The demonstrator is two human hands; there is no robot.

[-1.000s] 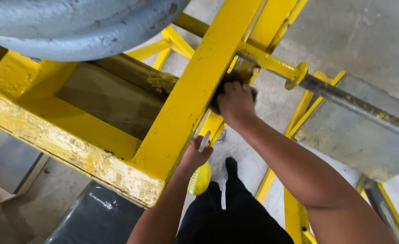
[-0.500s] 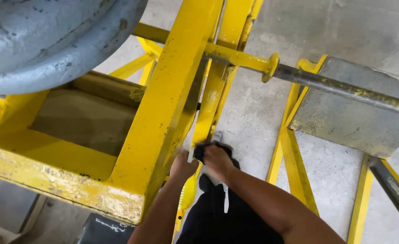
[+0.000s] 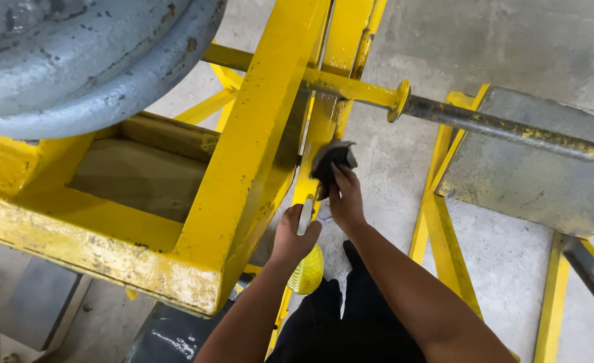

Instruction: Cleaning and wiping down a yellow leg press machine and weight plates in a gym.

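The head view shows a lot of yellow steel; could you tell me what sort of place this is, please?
Probably an industrial workshop or factory floor: a heavy yellow steel frame with chipped paint, a large grey metal wheel above it, and a bare concrete floor.

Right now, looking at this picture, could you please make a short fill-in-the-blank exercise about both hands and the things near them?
1. The right hand presses a dark ___ against the yellow frame.
2. The left hand grips a tool whose handle is ___ in colour.
3. The large drum at the upper left is painted ___.
4. A rusty metal rod passes over a concrete ___.

Missing words: rag; yellow; grey; block
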